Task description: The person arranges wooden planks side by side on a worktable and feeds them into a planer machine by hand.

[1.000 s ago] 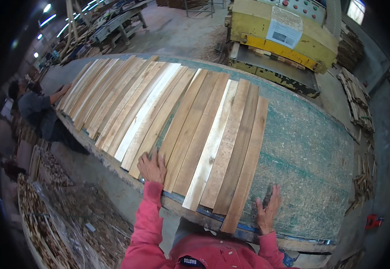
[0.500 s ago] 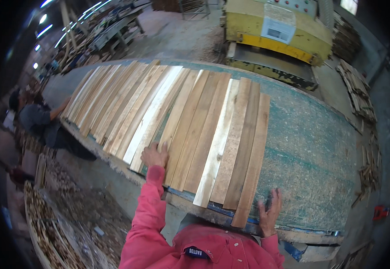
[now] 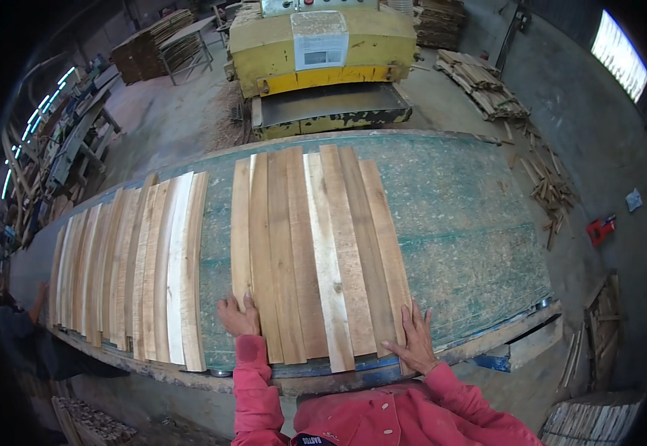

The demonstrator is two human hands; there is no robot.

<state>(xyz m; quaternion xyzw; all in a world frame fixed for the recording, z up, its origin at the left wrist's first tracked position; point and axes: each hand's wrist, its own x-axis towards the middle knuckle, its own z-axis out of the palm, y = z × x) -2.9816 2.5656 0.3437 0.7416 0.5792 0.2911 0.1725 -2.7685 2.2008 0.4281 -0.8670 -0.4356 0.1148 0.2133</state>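
Note:
Several long wooden boards point(image 3: 288, 253) lie side by side in a group before me on a green, worn tabletop point(image 3: 472, 230). One board point(image 3: 329, 279) in this group is paler and shows a dark knot. My left hand point(image 3: 239, 316) rests at the group's left edge near its front end, fingers spread. At the opposite edge, my right hand point(image 3: 413, 338) lies against the rightmost board point(image 3: 387, 256) with its fingers apart. A second row of boards point(image 3: 149, 275) lies further left, and a strip of green tabletop shows between the two groups.
A yellow machine point(image 3: 323, 56) stands beyond the table's far edge. At the left, a person point(image 3: 23, 334) reaches toward the second row. Scrap wood point(image 3: 550, 182) and a red object point(image 3: 600, 230) lie on the floor to the right. Stacked strips point(image 3: 587, 424) stand at the lower right.
The view has turned rightward. A gap now separates the right group of boards from the left row. My right hand has come from the bare tabletop onto the rightmost board.

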